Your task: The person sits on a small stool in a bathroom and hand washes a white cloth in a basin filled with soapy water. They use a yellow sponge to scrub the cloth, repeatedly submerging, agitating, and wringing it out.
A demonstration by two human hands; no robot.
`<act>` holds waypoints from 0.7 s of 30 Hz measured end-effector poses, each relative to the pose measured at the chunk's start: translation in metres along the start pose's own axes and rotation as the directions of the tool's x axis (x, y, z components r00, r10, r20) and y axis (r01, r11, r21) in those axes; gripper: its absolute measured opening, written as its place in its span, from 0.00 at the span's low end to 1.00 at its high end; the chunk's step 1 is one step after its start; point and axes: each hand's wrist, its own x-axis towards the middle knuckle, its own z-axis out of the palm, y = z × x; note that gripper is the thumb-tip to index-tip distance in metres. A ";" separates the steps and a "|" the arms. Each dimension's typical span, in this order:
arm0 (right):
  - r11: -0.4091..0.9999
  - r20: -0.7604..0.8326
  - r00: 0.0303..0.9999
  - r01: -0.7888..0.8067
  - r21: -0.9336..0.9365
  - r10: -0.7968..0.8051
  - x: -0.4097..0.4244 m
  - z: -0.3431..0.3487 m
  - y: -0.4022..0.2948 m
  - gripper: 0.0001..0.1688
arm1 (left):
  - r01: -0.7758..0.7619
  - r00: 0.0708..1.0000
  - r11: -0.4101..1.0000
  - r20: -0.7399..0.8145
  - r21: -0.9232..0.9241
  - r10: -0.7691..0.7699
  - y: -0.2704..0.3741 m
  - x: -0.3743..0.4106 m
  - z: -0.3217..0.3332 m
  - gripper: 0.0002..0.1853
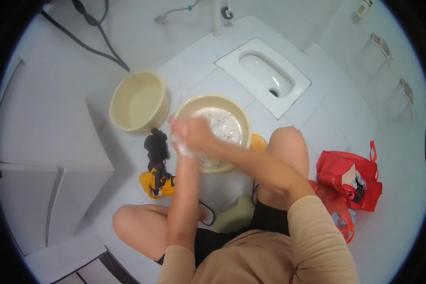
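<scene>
My left hand (181, 136), blurred and with white suds at its wrist, is raised over the left side of a cream plastic basin (246, 122). Against it is my right hand (200, 134), also blurred, its forearm crossing the basin's lower right edge. Whether a small thing is between the two hands cannot be told. Soapy water with a pale wet cloth (225, 124) fills the basin's bottom. Dark and yellow garments (158, 177) lie on the tiles left of my left forearm.
A second cream basin (140, 101) stands at the upper left. Beyond is a squat toilet (266, 76). A red bag (335, 163) with things in it stands at the right beside a red plastic bag (348, 220). A white cabinet (53, 142) is at the left. An orange thing (258, 142) touches the basin.
</scene>
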 end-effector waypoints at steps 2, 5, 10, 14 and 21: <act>0.964 0.228 0.965 0.180 -0.198 -0.133 -0.026 0.024 -0.007 0.17 | 0.138 0.822 0.985 0.567 -0.106 -0.054 0.009 0.006 -0.023 0.23; 0.954 -0.066 0.963 -0.249 0.166 0.262 0.009 -0.028 0.009 0.21 | -0.079 0.940 0.995 -0.327 0.053 0.092 -0.026 -0.017 0.058 0.21; 0.984 -0.105 0.994 -0.020 0.179 0.039 -0.011 0.000 -0.004 0.19 | -0.128 0.918 0.991 0.376 -0.025 0.128 -0.007 0.008 -0.015 0.20; 0.999 -0.059 0.998 -0.017 -0.036 0.015 -0.015 -0.013 -0.033 0.15 | -0.076 0.996 0.992 -0.039 0.099 0.080 -0.009 -0.006 0.015 0.23; 0.998 -0.273 0.961 0.052 0.044 -0.038 -0.008 -0.008 0.017 0.24 | -0.268 0.948 0.928 -0.099 0.260 0.302 -0.028 -0.014 0.038 0.17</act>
